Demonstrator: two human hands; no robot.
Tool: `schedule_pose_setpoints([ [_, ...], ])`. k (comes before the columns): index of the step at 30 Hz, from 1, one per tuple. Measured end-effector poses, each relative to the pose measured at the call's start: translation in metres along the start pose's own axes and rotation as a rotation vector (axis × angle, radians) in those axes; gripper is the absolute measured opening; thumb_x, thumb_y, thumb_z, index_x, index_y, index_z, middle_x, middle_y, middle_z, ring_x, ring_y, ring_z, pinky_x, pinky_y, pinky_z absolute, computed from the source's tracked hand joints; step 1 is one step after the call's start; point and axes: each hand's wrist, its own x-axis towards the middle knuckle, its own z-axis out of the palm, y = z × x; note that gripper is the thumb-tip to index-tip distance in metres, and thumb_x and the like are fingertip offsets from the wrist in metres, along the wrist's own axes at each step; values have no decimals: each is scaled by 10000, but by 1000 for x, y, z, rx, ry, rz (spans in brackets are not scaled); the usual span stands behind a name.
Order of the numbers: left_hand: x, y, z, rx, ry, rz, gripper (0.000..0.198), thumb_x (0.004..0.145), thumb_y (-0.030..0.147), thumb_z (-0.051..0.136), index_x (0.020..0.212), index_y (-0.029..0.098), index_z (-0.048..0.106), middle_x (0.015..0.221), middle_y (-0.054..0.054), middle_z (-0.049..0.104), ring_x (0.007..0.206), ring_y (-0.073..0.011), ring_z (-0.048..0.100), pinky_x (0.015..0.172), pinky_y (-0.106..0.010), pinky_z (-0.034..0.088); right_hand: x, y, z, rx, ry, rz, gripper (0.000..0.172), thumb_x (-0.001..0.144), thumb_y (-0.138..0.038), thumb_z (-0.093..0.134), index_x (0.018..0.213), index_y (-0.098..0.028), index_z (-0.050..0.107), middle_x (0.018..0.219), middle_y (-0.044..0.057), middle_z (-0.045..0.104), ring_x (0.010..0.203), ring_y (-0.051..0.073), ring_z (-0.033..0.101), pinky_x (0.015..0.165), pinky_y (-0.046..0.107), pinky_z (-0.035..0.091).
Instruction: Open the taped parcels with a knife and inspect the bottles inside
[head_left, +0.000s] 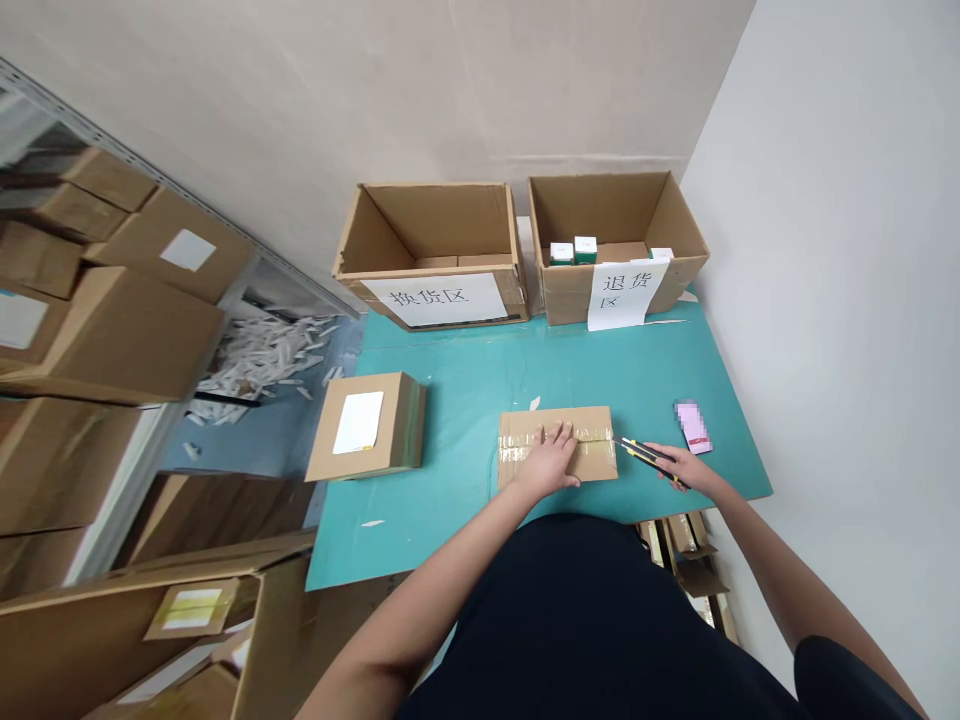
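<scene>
Pressing down on a taped cardboard parcel [592, 462] at the near edge of the mat, the left hand [547, 462] lies flat, fingers spread. The right hand [675, 470] grips a black-and-yellow utility knife [649, 457] between fingers and thumb, tip just at the parcel's right end. A blurred phone [694, 427] lies just right. Left of it sits a second carton [367, 425] on the teal mat [450, 510]. Two open cartons [431, 235] [615, 225] stand at the far edge; stacked boxes [75, 280] fill the upper left.

Two open cardboard boxes [431, 240] with paper signs stand against the wall beyond a teal mat [540, 365] holding a taped carton [367, 425] and a phone [694, 427], with stacked cartons [97, 300] off to the left.
</scene>
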Motion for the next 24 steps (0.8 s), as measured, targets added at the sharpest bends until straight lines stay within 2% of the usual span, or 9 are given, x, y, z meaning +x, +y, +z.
schedule_pose_setpoints([
  [5, -1, 5, 1, -2, 45, -13, 829, 714, 509, 778, 1405, 170, 471, 1603, -223, 316, 1497, -420, 246, 1189, -655, 162, 3, 2, 0, 9, 2, -5, 683, 875, -486, 581, 1505, -254, 455, 690, -49, 607, 404, 71, 468, 349, 186, 330],
  [12, -2, 2, 6, -33, 104, 9, 792, 725, 508, 752, 1392, 170, 487, 1592, -216, 342, 1488, -423, 268, 1197, -652, 139, -1, 6, 18, 114, 46, 12, 734, 853, -528, 594, 1516, -259, 431, 682, -54, 601, 414, 76, 474, 357, 188, 338],
  [17, -4, 3, 6, -33, 113, -16, 787, 717, 509, 762, 1378, 172, 497, 1591, -212, 348, 1484, -412, 283, 1201, -636, 141, -13, 3, 15, 158, 1, 13, 746, 855, -544, 608, 1523, -271, 418, 699, -51, 606, 433, 72, 476, 370, 184, 327],
  [21, -4, 3, 1, -36, 104, -19, 779, 740, 484, 756, 1394, 165, 479, 1582, -214, 365, 1482, -398, 294, 1197, -636, 157, -15, 12, 15, 123, -94, 51, 725, 834, -550, 636, 1484, -270, 480, 684, -49, 623, 426, 74, 471, 373, 187, 319],
  [24, -5, 1, -1, -40, 97, -1, 766, 765, 472, 744, 1408, 163, 465, 1577, -205, 379, 1487, -392, 287, 1195, -643, 158, -13, 20, 19, 137, -59, 35, 773, 816, -583, 636, 1498, -268, 454, 706, -50, 627, 430, 74, 482, 383, 189, 334],
])
